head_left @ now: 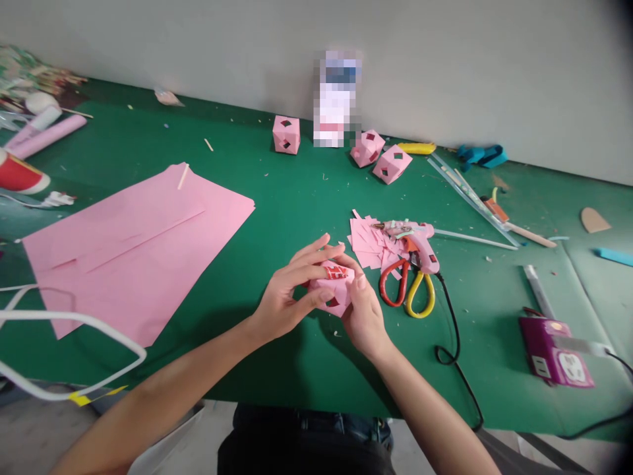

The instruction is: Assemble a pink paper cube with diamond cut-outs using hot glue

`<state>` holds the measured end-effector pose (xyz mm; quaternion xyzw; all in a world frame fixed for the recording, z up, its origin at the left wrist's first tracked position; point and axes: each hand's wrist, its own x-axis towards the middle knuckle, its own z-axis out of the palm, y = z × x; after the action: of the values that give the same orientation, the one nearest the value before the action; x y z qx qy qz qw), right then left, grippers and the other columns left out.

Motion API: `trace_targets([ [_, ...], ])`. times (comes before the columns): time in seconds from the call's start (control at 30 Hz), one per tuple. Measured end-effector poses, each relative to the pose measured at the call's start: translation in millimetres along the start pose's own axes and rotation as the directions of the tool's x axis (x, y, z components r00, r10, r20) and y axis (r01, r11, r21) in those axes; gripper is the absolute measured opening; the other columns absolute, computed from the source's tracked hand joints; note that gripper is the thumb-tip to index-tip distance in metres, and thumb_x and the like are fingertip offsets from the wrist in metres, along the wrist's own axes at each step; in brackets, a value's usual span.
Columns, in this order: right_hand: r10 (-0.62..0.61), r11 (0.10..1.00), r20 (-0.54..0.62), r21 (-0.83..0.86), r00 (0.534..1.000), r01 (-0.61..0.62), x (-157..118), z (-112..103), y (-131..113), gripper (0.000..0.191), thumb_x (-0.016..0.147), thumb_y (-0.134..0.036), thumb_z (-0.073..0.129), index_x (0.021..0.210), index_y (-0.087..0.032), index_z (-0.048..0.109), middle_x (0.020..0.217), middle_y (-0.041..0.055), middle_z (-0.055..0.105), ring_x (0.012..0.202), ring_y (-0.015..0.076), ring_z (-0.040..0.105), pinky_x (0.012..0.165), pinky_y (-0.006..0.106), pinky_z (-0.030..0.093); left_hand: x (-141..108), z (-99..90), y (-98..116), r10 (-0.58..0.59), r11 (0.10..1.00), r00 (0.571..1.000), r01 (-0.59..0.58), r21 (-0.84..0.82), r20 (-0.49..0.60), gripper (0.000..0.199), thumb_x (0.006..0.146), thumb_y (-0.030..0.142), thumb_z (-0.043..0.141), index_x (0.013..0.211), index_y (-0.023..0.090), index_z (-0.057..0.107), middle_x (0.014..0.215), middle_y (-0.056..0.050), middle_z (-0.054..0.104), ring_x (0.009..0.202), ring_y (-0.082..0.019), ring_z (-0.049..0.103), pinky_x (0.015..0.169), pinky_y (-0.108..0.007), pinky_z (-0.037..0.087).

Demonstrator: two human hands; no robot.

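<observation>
Between both hands, above the green table's near part, is a pink paper box (337, 300) with cut openings and a red and white patterned piece at its top. My left hand (291, 290) holds the box from the left, its fingers over the top and its thumb on the front. My right hand (364, 307) grips the right side, thumb near the upper edge; its other fingers are partly hidden behind the box. Right of the hands lie pink paper strips (368, 244), a pink glue gun (422, 247) and scissors with red and yellow handles (420, 295).
Large pink sheets (148, 244) cover the left. Finished-looking pink boxes (286, 136) stand at the back by a blurred upright screen (336, 99). A purple device (556, 349) sits right, a black cable (455, 330) nearer. A white frame (99, 320) juts in left.
</observation>
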<state>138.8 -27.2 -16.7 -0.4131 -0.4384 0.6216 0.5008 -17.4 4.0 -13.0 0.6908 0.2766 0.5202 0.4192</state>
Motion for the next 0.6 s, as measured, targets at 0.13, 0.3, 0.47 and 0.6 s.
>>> trace_targets([
  [0.13,-0.016,1.000,-0.006,-0.011,1.000,0.016,0,0,-3,0.052,0.103,-0.063,0.042,0.139,-0.029,0.055,0.144,0.0092,0.065,0.128,0.0279,0.067,0.109,0.052,0.055,0,0.6,1,-0.027,0.999,1.000,0.027,-0.036,-0.011,0.027,0.095,0.030,0.073,0.122,0.027,0.074,0.138,-0.009,0.072,0.148,-0.030,0.050,0.119,-0.061,0.046],
  [0.3,-0.049,0.996,-0.017,-0.075,0.999,0.048,0,1,-12,0.052,0.106,-0.059,0.039,0.148,-0.031,0.049,0.144,0.0076,0.065,0.126,0.0272,0.068,0.107,0.051,0.057,1,0.7,2,-0.022,0.996,1.000,0.022,-0.087,0.003,0.037,0.092,0.030,0.076,0.129,0.027,0.073,0.139,-0.009,0.071,0.147,-0.029,0.051,0.119,-0.057,0.048],
  [0.47,-0.096,0.969,-0.025,-0.231,0.995,0.088,-1,2,-23,0.058,0.104,-0.064,0.041,0.152,-0.031,0.043,0.126,0.0077,0.074,0.107,0.0272,0.075,0.087,0.045,0.065,1,-1.6,0,-0.012,0.999,0.999,0.014,-0.053,0.033,0.050,0.091,0.033,0.077,0.139,0.027,0.067,0.143,-0.012,0.067,0.147,-0.031,0.051,0.121,-0.057,0.046],
  [0.6,-0.113,0.964,-0.002,-0.242,0.994,0.109,-1,2,-25,0.054,0.105,-0.061,0.041,0.150,-0.032,0.045,0.130,0.0069,0.072,0.093,0.0235,0.076,0.085,0.045,0.065,1,-3.5,-3,0.065,0.998,0.996,-0.064,-0.014,0.064,0.054,0.092,0.032,0.075,0.145,0.029,0.061,0.144,-0.011,0.067,0.146,-0.032,0.051,0.120,-0.057,0.047],
])
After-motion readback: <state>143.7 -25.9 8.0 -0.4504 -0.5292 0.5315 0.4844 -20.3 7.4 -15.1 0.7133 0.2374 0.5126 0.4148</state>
